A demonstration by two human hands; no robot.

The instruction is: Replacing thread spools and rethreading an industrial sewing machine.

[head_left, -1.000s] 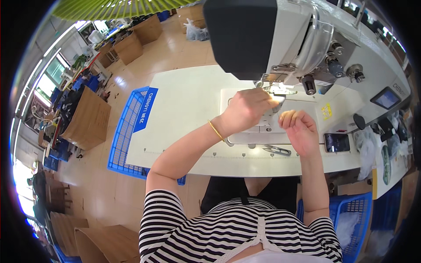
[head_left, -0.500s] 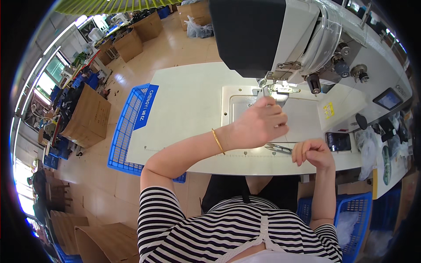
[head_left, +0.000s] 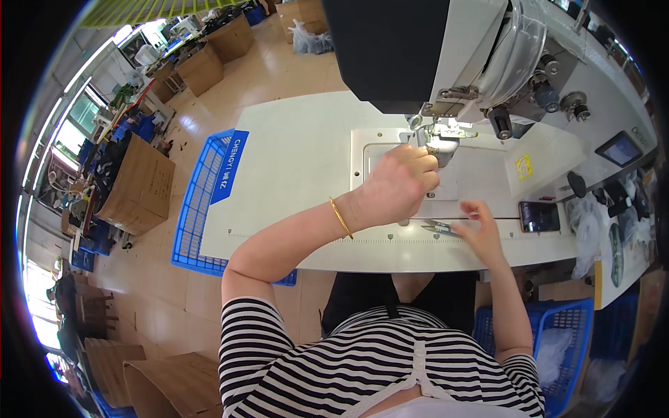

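My left hand (head_left: pixel 403 182), with a gold bangle on its wrist, is closed just in front of the needle area (head_left: pixel 435 139) of a sewing machine (head_left: pixel 394 56). Whatever its curled fingers may hold is hidden. At the front of the white machine table (head_left: pixel 293 181), my right hand (head_left: pixel 482 230) has its thumb and fingers apart. Small metal snips (head_left: pixel 439 228) lie beside that thumb, their handle end partly covered by the hand; I see no grip on them.
A dark phone (head_left: pixel 539 217) lies right of my right hand. A blue basket (head_left: pixel 191 209) hangs at the table's left edge, and another blue basket (head_left: pixel 568 348) stands below right. The machine's head overhangs my left hand. Clear plastic bags (head_left: pixel 584 233) crowd the right side.
My left hand has shifted slightly left and turned its knuckles upward, staying near the needle. My right hand has uncurled and moved left to the snips.
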